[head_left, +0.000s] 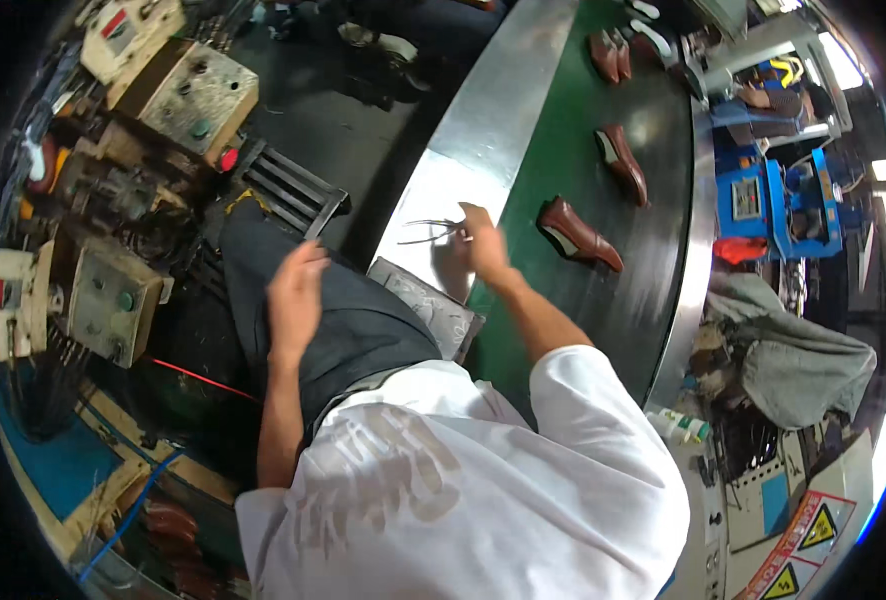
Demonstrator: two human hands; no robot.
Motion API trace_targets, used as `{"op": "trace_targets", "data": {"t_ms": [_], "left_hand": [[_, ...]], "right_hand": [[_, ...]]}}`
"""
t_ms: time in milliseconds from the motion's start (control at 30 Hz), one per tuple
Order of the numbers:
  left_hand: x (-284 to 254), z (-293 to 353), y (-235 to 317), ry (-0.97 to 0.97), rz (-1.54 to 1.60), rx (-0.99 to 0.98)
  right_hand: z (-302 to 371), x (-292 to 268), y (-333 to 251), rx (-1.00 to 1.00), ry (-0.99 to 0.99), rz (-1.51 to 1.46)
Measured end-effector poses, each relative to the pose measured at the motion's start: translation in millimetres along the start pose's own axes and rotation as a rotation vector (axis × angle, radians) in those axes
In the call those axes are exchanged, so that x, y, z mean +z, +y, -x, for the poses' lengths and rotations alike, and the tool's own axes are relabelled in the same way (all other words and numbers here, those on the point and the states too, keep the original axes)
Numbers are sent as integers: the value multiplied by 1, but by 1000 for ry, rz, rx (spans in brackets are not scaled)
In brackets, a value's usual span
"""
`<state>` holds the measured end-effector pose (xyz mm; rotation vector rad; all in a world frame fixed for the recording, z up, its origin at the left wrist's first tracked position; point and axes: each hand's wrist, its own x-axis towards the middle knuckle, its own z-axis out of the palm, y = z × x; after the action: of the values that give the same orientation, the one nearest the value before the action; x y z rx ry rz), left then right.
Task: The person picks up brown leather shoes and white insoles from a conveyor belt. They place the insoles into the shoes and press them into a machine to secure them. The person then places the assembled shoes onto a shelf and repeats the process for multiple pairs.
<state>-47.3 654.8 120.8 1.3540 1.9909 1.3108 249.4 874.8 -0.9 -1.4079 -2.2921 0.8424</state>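
Observation:
My right hand is over the bright metal ledge beside the conveyor. Its fingers close on the end of a dark two-pronged metal tool, with both thin prongs pointing left and spread apart. Whether they are scissors or pincers I cannot make out. My left hand is raised over my thigh, blurred by motion, and nothing shows in it. To the right of my right hand, a brown leather shoe lies on the green and dark belt. Another brown shoe lies farther along.
A worn grey pad sits at the ledge's near end. Two brown shoes stand at the belt's far end. Machines with control boxes crowd the left, near a black slatted stool. Across the belt are a grey cloth and a blue machine.

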Motion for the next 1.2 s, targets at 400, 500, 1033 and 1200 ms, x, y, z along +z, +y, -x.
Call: {"op": "trace_targets", "data": {"t_ms": [400,500,1033,1200], "left_hand": [[77,-4,11,-526,-137,169],[77,-9,10,-458,-59,84],[66,-36,0,-406,512,-298],[25,-78,20,-180,1027,-592]], "right_hand": [[56,-211,237,747,-237,450],[63,-210,243,713,-308,298],[112,-87,18,608,-192,-1413],[75,-59,-97,339,-446,-985]]}}
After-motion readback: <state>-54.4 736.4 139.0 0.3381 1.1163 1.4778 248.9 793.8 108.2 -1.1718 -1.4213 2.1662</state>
